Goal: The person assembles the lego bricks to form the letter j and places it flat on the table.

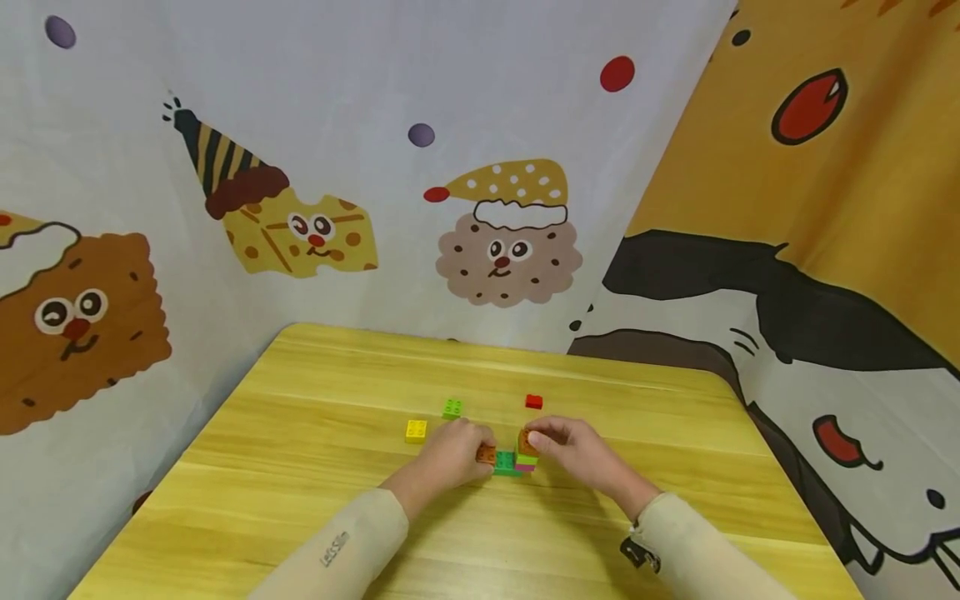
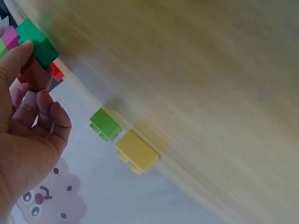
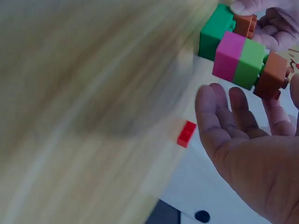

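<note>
While both hands meet at the middle of the table [image 1: 300, 467], the left hand [image 1: 448, 457] pinches a brown brick [image 2: 33, 74] set against a dark green brick [image 1: 504, 462]. The right hand [image 1: 564, 447] curls its fingers round an orange brick [image 3: 272, 74] topping a lime-and-pink stack [image 3: 238, 58] on that green brick. Beyond lie 3 loose bricks: yellow [image 1: 416, 430], light green [image 1: 452, 407], red [image 1: 533, 402].

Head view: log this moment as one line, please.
left hand holds brown brick | right hand holds orange brick on stack | loose: yellow brick, green brick, red brick
</note>
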`<state>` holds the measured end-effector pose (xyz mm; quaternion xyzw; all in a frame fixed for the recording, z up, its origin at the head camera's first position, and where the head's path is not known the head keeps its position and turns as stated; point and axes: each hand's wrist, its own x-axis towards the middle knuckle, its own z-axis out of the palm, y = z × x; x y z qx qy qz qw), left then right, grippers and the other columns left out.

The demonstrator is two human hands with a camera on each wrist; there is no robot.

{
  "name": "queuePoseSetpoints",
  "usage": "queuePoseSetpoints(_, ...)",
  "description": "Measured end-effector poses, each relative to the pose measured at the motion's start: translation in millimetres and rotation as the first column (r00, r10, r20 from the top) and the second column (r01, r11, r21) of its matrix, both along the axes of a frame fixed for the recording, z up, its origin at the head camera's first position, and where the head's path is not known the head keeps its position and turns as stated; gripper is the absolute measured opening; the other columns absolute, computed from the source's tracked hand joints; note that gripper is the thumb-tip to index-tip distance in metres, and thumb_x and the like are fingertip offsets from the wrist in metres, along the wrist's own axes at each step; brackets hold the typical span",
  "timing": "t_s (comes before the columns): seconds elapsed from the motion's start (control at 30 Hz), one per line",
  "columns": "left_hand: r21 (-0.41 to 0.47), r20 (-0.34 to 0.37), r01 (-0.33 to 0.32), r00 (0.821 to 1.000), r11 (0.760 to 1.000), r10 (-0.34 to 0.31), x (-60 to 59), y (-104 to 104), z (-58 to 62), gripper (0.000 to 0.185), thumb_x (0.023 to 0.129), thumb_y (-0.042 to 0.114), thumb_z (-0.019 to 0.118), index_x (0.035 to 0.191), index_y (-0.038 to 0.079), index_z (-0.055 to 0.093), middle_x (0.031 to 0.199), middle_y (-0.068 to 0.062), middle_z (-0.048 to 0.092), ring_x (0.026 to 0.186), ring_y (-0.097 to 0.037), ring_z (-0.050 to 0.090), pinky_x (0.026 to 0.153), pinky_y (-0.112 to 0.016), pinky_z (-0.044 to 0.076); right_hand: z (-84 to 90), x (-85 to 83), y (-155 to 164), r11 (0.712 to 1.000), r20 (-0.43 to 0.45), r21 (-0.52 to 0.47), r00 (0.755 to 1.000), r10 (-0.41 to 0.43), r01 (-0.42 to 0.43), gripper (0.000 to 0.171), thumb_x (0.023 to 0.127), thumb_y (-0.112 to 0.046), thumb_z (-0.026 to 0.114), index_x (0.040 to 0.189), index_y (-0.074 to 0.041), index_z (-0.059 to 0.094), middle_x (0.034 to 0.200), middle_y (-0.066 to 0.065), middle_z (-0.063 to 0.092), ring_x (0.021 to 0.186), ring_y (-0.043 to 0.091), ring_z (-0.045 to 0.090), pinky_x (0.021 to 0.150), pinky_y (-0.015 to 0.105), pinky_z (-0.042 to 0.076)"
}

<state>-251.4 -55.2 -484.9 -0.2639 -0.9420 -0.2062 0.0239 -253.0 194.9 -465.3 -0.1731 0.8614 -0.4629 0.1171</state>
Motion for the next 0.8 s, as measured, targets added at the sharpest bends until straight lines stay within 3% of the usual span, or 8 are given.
queuePoseSetpoints(0.13,0.004,0.006,0.000,1.000,1.000,0.000,-0.3,0,0.2,0.027,0.080,0.027,0.088,0.103,0.016,0.077,0.089,0.008,0.071,0.079,-0.009,0.055,0.070,-0.027,0.048,-3.6,1.0,-3,0.987,0.185,-0.158,0.983,-0.008,0.037,0.039,0.102,-0.040,0.061,0.123,-0.009,0.069,0.112,0.008,0.071,0.107,0.031,0.067,0.089,0.047,0.056)
queuePoseSetpoints(0.27,-0.002,0.012,-0.002,1.000,1.000,0.002,-1.2,0,0.0,0.027,0.080,0.027,0.087,0.103,0.017,0.077,0.089,0.009,0.071,0.079,-0.008,0.056,0.071,-0.027,0.049,-5.2,1.3,-7,0.965,0.297,-0.245,0.955,-0.014,0.090,0.047,0.102,-0.040,0.061,0.127,0.000,0.065,0.113,0.013,0.069,0.102,0.040,0.068,0.084,0.050,0.058)
queuePoseSetpoints(0.57,-0.001,0.015,-0.006,1.000,1.000,0.006,-1.9,2,-0.8,0.028,0.081,0.028,0.087,0.104,0.017,0.077,0.091,0.008,0.072,0.081,-0.009,0.056,0.072,-0.028,0.050,-10.5,3.6,-12,0.958,0.287,-0.246,0.955,-0.075,0.149,0.052,0.100,-0.042,0.063,0.129,0.002,0.063,0.115,0.014,0.067,0.100,0.039,0.067,0.087,0.049,0.057)
queuePoseSetpoints(0.8,0.006,0.009,-0.005,1.000,1.000,0.005,-0.9,2,1.6,0.027,0.079,0.027,0.088,0.101,0.017,0.077,0.086,0.009,0.070,0.079,-0.009,0.056,0.069,-0.026,0.049,-12.7,1.0,-14,0.953,0.303,-0.240,0.947,-0.106,0.183,0.051,0.098,-0.044,0.065,0.124,0.000,0.065,0.118,0.020,0.064,0.088,0.028,0.065,0.084,0.045,0.058)
